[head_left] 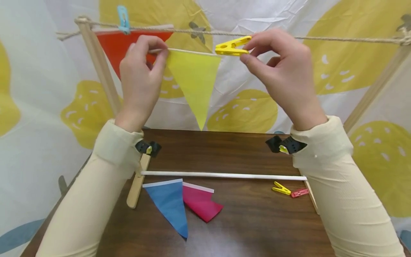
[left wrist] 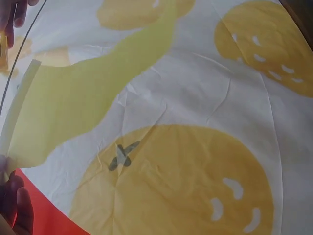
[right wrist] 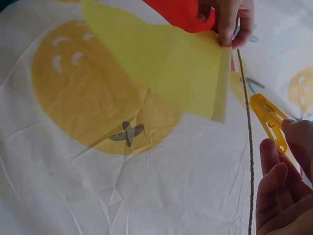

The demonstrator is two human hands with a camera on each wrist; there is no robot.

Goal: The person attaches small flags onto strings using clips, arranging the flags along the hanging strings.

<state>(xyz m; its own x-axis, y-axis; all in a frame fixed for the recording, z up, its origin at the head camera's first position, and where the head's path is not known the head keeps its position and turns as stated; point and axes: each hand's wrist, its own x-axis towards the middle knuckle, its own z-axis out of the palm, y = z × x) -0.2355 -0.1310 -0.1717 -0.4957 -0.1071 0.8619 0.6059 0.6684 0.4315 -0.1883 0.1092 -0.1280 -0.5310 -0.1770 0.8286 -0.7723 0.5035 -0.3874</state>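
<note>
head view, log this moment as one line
left hand: holds yellow pennant; right hand: pinches yellow clothespin; red pennant: at rope; blue pennant: on table

Hands (right wrist: 288, 196) cropped in wrist views, red pennant (head_left: 110, 46) part-hidden

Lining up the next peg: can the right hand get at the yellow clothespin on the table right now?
Probably not yet: the right hand pinches another yellow clothespin up near the rope. Once freed, its way looks clear: the tabletop yellow clothespin lies uncovered beside the red clothespin.
</note>
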